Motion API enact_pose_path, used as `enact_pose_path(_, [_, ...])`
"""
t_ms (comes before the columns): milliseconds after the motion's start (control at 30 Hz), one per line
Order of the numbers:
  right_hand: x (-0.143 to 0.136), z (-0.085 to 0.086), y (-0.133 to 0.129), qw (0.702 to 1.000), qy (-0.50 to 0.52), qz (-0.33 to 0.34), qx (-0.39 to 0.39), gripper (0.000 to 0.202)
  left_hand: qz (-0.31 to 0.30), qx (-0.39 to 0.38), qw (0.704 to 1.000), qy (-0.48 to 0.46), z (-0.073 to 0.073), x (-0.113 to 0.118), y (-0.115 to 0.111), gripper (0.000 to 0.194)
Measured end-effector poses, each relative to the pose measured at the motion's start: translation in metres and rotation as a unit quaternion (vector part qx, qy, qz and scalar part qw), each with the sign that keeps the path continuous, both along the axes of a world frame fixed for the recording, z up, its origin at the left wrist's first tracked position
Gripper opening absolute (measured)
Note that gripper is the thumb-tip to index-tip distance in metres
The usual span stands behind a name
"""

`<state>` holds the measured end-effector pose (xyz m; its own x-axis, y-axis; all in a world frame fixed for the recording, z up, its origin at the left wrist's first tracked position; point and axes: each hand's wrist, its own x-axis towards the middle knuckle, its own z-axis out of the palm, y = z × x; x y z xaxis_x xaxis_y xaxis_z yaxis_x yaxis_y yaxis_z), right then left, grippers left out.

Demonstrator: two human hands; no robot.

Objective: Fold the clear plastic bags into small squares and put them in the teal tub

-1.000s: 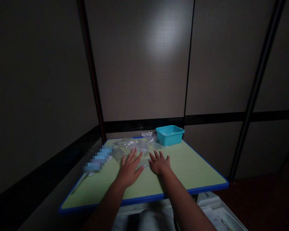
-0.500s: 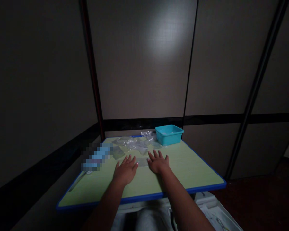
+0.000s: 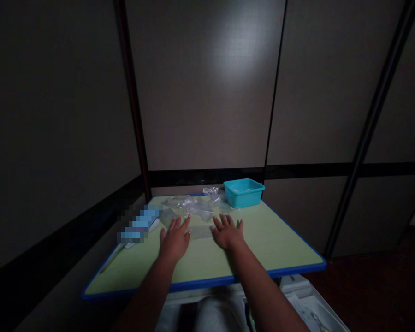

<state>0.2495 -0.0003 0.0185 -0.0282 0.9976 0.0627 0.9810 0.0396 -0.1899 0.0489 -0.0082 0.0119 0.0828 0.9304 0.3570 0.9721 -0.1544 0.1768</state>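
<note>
While the left hand [image 3: 174, 243] and right hand [image 3: 229, 236] lie spread, seemingly keeping the film [image 3: 200, 232] flat between them, the tub [image 3: 244, 200] sits at one o'clock

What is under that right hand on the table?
Pale green tabletop shows around the right hand, and a clear plastic piece runs up to its thumb side. Whatever lies beneath the palm is covered.
</note>
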Motion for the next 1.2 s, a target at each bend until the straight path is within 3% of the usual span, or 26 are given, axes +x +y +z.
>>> enact_pose_path(267, [0.012, 0.007, -0.003, 0.984, 0.045, -0.117, 0.125, 0.046, -0.057, -0.016, 0.998, 0.005, 0.002, 0.003, -0.002, 0.040])
enact_pose_path(400, [0.020, 0.006, 0.000, 0.976, 0.057, -0.147, 0.149, 0.036, -0.053, -0.026, 0.998, 0.004, 0.000, 0.002, -0.001, 0.038])
enact_pose_path(733, [0.033, 0.006, 0.019, 0.986, 0.051, -0.091, 0.131, 0.025, -0.034, -0.038, 0.999, -0.009, 0.004, 0.002, -0.005, 0.037])
enact_pose_path(967, [0.040, -0.001, 0.021, 0.986, 0.073, -0.084, 0.128, 0.023, -0.157, -0.021, 0.987, -0.017, 0.011, 0.002, -0.010, 0.029])
enact_pose_path(1200, [0.036, 0.000, 0.016, 0.985, 0.078, -0.075, 0.131, 0.028, -0.169, -0.055, 0.984, -0.017, 0.013, 0.002, -0.010, 0.029])
